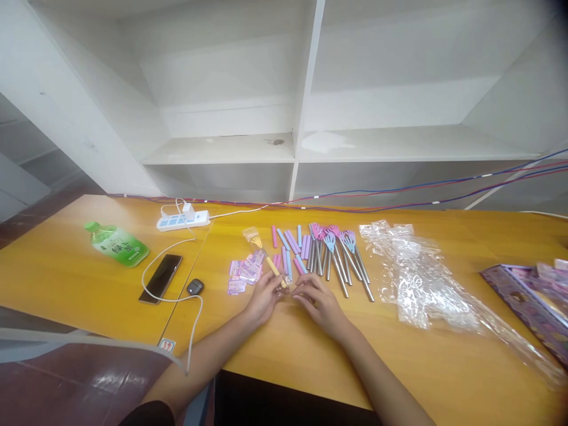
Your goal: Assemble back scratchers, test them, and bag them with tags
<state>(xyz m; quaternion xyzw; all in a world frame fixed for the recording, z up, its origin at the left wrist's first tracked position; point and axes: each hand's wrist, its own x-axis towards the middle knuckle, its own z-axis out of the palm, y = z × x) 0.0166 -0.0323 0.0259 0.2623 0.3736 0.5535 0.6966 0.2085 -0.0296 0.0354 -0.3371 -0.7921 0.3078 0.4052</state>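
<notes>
A yellow back scratcher [271, 264] with a small hand-shaped head lies slantwise in a clear plastic bag [249, 232]. My left hand [264, 299] is closed around its handle end. At the bag's near end, the fingers of my right hand [320, 300] pinch what looks like the plastic; the exact grip is partly hidden. Just left of the scratcher is a pile of pink and purple printed cards [244, 272]. Beyond my fingers lie several pink, purple and blue handle sleeves [291, 242]. To their right are several metal-rod back scratchers [338, 263] with pink, purple and blue heads.
Clear plastic bags [421, 284] are heaped at the right, near a patterned box [523, 302]. On the left are a green bottle [118, 242], a phone [160, 278], a black earbud case [195, 287] and a power strip [183, 220]. A white cable [199, 313] crosses the table.
</notes>
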